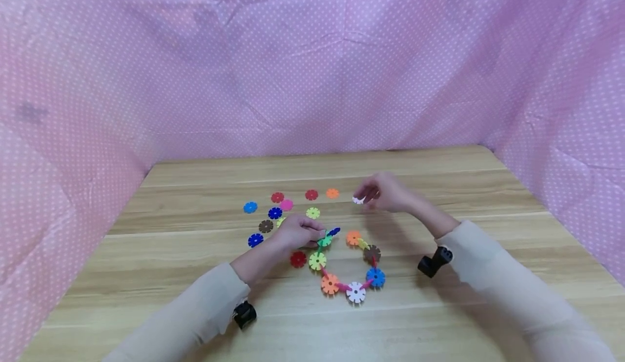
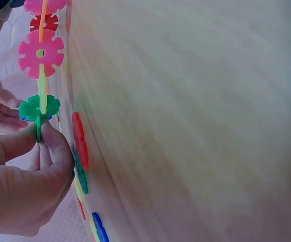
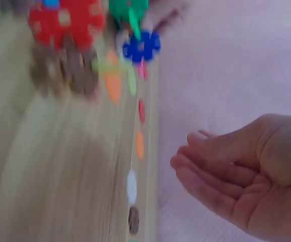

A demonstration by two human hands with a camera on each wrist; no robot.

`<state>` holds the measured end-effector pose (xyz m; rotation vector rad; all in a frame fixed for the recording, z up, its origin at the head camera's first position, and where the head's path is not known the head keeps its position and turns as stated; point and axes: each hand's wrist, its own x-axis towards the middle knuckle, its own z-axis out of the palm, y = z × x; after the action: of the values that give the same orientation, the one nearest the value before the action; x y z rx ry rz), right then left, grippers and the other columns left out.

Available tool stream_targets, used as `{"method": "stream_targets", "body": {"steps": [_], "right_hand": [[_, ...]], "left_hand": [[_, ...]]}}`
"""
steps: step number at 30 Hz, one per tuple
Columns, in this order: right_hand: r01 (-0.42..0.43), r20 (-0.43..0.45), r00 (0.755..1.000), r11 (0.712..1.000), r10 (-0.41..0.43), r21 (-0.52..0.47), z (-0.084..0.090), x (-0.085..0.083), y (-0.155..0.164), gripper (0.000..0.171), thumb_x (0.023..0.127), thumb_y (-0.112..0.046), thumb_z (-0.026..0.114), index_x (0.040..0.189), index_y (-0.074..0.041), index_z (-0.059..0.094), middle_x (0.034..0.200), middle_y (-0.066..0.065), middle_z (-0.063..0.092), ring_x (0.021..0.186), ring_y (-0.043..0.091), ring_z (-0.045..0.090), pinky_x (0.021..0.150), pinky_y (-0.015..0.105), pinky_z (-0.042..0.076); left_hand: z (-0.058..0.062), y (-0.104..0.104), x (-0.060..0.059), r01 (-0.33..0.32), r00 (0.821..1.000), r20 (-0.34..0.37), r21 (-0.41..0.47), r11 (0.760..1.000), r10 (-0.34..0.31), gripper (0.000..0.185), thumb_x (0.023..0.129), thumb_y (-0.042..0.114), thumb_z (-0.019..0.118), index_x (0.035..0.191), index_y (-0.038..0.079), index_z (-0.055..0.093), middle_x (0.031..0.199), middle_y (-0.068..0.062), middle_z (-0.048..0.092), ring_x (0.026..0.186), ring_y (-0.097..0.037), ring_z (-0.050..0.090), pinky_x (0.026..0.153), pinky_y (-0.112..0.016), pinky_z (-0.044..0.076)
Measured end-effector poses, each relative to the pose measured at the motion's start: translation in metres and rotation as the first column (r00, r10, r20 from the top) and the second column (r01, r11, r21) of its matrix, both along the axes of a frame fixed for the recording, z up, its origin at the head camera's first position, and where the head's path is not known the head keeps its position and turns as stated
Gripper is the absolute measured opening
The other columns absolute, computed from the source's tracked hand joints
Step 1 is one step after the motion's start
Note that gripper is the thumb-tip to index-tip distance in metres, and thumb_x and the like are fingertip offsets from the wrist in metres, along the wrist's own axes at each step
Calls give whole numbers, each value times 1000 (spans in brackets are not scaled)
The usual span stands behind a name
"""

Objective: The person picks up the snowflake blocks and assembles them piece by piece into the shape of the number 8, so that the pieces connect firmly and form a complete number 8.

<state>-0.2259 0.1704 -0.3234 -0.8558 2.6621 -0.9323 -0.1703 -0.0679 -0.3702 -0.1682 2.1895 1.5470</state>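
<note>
A ring-like chain of notched plastic snowflake discs lies on the table, with a gap at its far side. My left hand point(image 1: 297, 233) pinches a green disc point(image 1: 325, 240) at the chain's left end, between thumb and fingers. From that green disc a dark blue disc point(image 1: 334, 232) sticks out. Across the gap sits an orange disc point(image 1: 354, 237) at the other end. My right hand point(image 1: 388, 192) hovers above a white disc point(image 1: 358, 200), partly hiding it in the head view. In the right wrist view its loosely bent fingers hold nothing and are apart from the white disc point(image 3: 131, 186).
Loose discs lie around the left hand, among them a red one point(image 1: 298, 259), a brown one point(image 1: 266, 226) and a light blue one point(image 1: 250, 207). Farther back are another orange disc point(image 1: 332, 193) and a red disc point(image 1: 311, 194). Pink dotted cloth point(image 1: 312, 80) hangs around the wooden table point(image 1: 205, 188).
</note>
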Motion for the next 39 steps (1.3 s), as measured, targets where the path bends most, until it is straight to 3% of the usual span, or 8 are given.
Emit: {"method": "stream_targets", "body": {"steps": [5, 10, 16, 22, 29, 34, 36, 39], "right_hand": [[60, -107, 993, 982, -41, 178, -9, -18, 8, 24, 80, 3, 69, 103, 3, 69, 99, 19, 72, 93, 31, 68, 84, 40, 58], [40, -181, 983, 955, 14, 294, -26, -32, 4, 27, 85, -3, 68, 112, -2, 68, 105, 13, 71, 99, 27, 66, 88, 42, 55], [-4, -192, 979, 955, 63, 296, -34, -39, -6, 23, 84, 4, 66, 106, 0, 70, 106, 15, 71, 98, 27, 65, 87, 41, 56], [28, -186, 982, 955, 29, 294, -32, -43, -9, 23, 82, 6, 66, 105, 1, 70, 107, 17, 69, 99, 27, 64, 88, 41, 56], [87, -173, 984, 967, -46, 238, -32, -44, -10, 15, 78, 2, 75, 90, -6, 71, 88, 9, 68, 81, 19, 59, 73, 31, 52], [100, -66, 993, 989, -93, 112, -27, -38, -10, 8, 79, -5, 77, 85, -5, 73, 83, 9, 72, 73, 13, 61, 66, 24, 52], [109, 66, 991, 993, -112, 47, -25, -33, -12, 10, 79, -6, 77, 88, -3, 74, 84, 10, 74, 70, 11, 63, 65, 24, 55], [147, 269, 954, 988, -132, -36, -24, -22, -16, 15, 80, -5, 76, 93, 1, 73, 85, 13, 75, 67, 9, 66, 67, 29, 60]], "left_hand": [[0, -1, 0, 12, 1000, 1, -2, 1000, -12, 19, 89, 8, 67, 107, 4, 68, 108, -11, 69, 86, -14, 67, 80, -26, 59], [1, 1, 1, 11, 1000, 5, 3, 1000, -11, 19, 89, 8, 67, 107, 4, 68, 108, -12, 69, 86, -14, 68, 79, -26, 59], [0, 1, 1, 10, 1000, 13, 19, 1000, -10, 18, 89, 6, 66, 107, 3, 68, 107, -12, 69, 86, -15, 68, 79, -26, 59], [0, -1, -2, 16, 1000, 4, 10, 1000, -16, 15, 89, 8, 66, 103, 2, 69, 104, -11, 68, 83, -14, 66, 78, -27, 59], [1, -2, -3, 9, 1000, 9, 6, 1000, -9, 16, 90, 7, 65, 104, 2, 69, 106, -11, 68, 84, -14, 66, 79, -27, 59], [4, -2, -2, 14, 1000, 14, -4, 1000, -14, 16, 90, 9, 66, 105, 3, 69, 105, -11, 68, 84, -14, 66, 79, -27, 59], [4, -2, -3, 11, 1000, 19, -6, 1000, -11, 16, 90, 9, 65, 105, 4, 69, 105, -10, 68, 84, -14, 66, 79, -27, 59], [5, -2, -3, 10, 1000, 22, -11, 1000, -10, 16, 90, 8, 65, 105, 4, 69, 105, -10, 68, 83, -14, 66, 78, -27, 59]]}}
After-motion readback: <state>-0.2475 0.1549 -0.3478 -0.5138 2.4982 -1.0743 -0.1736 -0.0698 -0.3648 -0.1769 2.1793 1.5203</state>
